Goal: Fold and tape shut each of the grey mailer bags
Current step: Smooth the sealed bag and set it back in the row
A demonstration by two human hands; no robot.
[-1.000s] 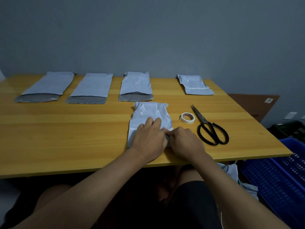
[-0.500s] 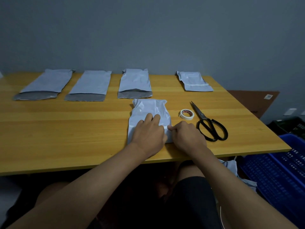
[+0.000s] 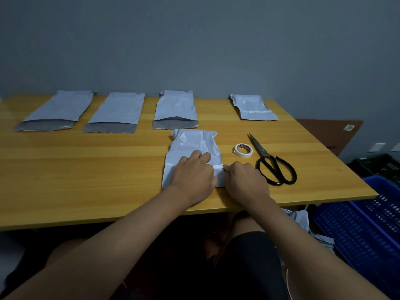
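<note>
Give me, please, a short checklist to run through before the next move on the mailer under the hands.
1. Mailer lies flat on the table: ok, though its far end is crumpled.
2. Left hand presses the fold down: ok.
3. Right hand at the right end of the tape strip: ok; whether the strip is stuck along its whole length: cannot tell.
4. Tape roll near the right hand: ok.
5. Scissors closed and clear of the mailer: ok.
6. Other bags done: not ok; three open bags wait in the back row, one taped bag lies at the right.
</note>
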